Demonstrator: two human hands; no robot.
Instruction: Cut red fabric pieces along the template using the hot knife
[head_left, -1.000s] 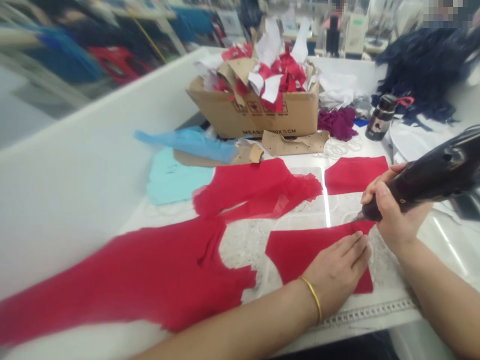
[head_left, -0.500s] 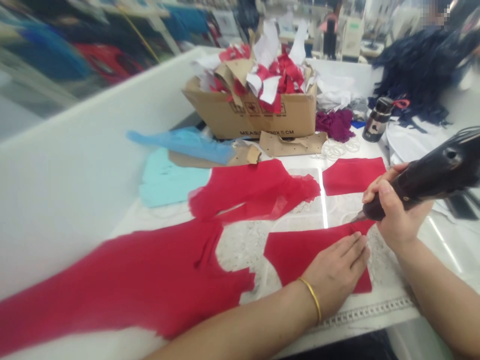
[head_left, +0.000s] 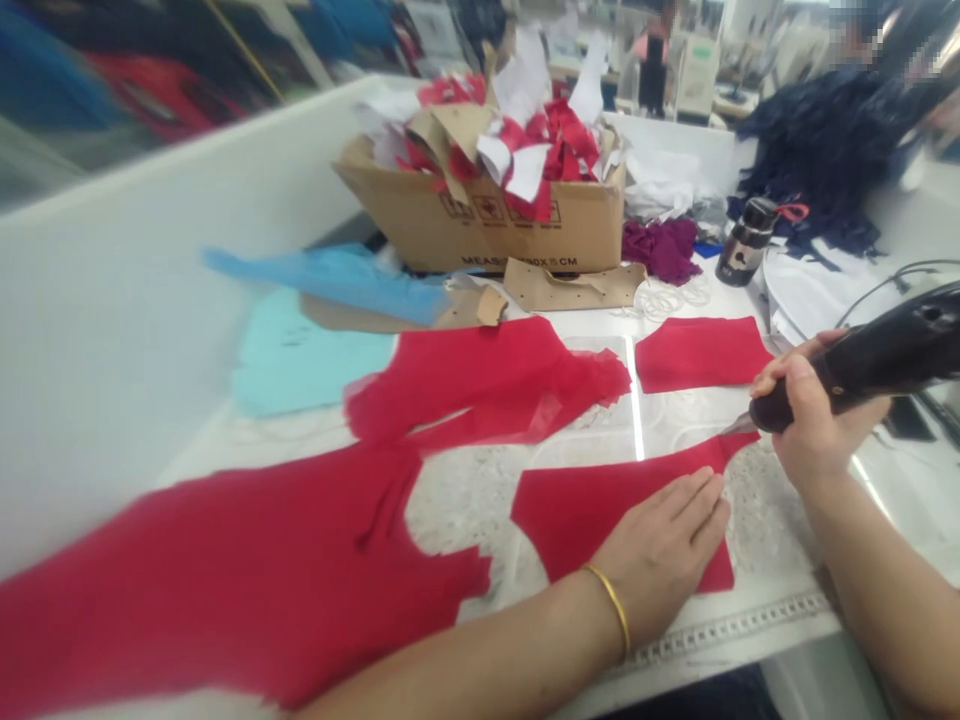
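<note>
My left hand (head_left: 667, 540), with a gold bracelet at the wrist, lies flat with extended fingers on a red fabric piece (head_left: 570, 510), pressing it to the table. My right hand (head_left: 814, 420) is wrapped around the dark grip of a black corded tool (head_left: 885, 350). Its pointed metal tip (head_left: 739, 425) is at the upper right corner of that piece; whether it touches the cloth I cannot tell. Behind lies another red fabric piece (head_left: 701, 355). To the left spread a large red fabric length (head_left: 247, 570) and a further red fabric piece (head_left: 480, 385).
A cardboard box (head_left: 510, 235) heaped with red, white and brown scraps stands at the back. Near it are blue cloth (head_left: 337, 280), purple cloth (head_left: 660, 250) and a black bottle (head_left: 746, 240). A measuring tape (head_left: 735, 625) runs along the table's front edge.
My right hand and the tool have moved right, uncovering the fabric's upper right corner. My left hand stays flat on the piece. The whole view has shifted slightly.
</note>
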